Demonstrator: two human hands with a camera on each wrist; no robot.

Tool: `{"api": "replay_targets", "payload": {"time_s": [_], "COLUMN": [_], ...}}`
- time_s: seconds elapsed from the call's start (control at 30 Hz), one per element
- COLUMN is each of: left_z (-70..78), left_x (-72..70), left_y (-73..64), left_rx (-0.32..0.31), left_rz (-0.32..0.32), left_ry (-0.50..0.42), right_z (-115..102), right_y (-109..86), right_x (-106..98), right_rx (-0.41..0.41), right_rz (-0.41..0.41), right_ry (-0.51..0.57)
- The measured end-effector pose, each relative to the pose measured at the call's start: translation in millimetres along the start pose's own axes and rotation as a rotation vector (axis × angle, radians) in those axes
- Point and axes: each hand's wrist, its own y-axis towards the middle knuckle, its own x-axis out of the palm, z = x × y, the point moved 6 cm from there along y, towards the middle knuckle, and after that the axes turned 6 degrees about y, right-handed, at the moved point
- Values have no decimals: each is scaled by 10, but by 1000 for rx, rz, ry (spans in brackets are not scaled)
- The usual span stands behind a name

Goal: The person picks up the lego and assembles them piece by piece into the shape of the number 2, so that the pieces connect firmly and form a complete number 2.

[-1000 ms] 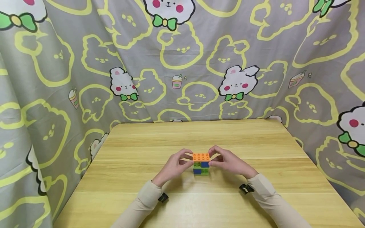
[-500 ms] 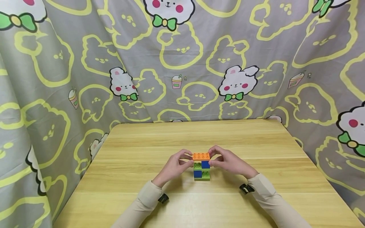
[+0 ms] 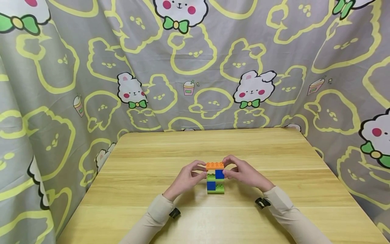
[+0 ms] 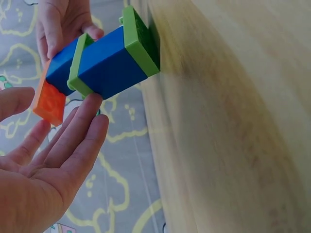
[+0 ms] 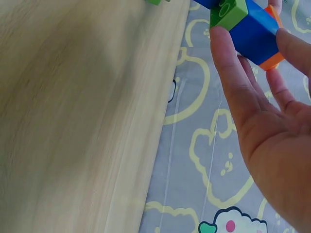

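Note:
A small stack of toy building blocks [image 3: 211,185] stands upright between my two hands in the head view. From the bottom it shows a green plate, a blue brick at the left, a second green plate, a blue brick at the right and an orange brick [image 3: 215,166] on top. My left hand [image 3: 189,174] holds its left side, fingertips at the orange brick and upper green plate [image 4: 80,65]. Opposite, my right hand [image 3: 243,171] grips the right side, a fingertip on the upper blue brick [image 5: 255,31]. The lower green plate [image 4: 141,41] is right at the table surface.
The wooden table [image 3: 146,149] extends around the stack on all sides. A grey curtain [image 3: 210,44] with cartoon prints hangs behind it and along both sides. A black strap piece [image 3: 174,212] sits at the left cuff, another [image 3: 262,203] at the right cuff.
The stack has tipped more upright: its lower end has swung toward me, and more of its front shows under the orange brick. Both hands have stayed nearly in place.

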Motion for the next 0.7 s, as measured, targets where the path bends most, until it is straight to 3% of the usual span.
{"api": "replay_targets", "payload": {"time_s": [0.23, 0.7], "left_z": [-18, -30], "left_x": [25, 35], "left_y": [2, -4], "left_rx": [1, 12], "left_rz": [-11, -14], "left_ry": [2, 69], "right_z": [26, 41], "right_y": [8, 20], "right_x": [-1, 0], "right_rx": [-11, 17], "right_rz": [35, 69], "right_ry": [-96, -134]}}
